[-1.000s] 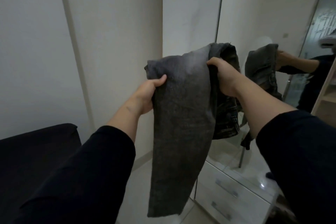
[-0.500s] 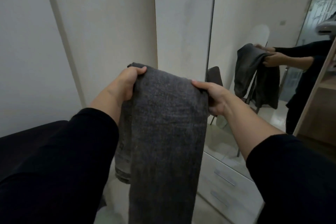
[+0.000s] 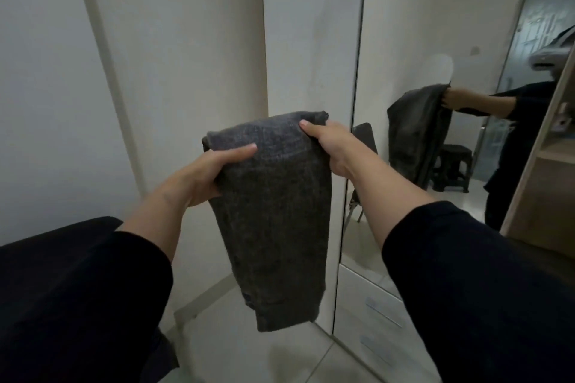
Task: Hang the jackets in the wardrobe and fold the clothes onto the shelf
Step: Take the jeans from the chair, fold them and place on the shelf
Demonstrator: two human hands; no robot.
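A pair of dark grey jeans, folded over, hangs in the air in front of me. My left hand grips the folded top edge on its left side, thumb across the front. On the right side my right hand holds the same top edge, thumb on top and fingers behind the cloth. The lower end of the jeans hangs free above the floor. The wardrobe's open shelf section shows at the right edge.
A mirrored wardrobe door to the right reflects me, the jeans and a dark stool. White drawers sit below the mirror. A black upholstered piece is at the lower left. A white wall stands ahead, with pale floor tiles below.
The jeans have been folded shorter and now hang as a compact bundle. Both hands stay on the top edge and moved slightly right. The view shifted a little.
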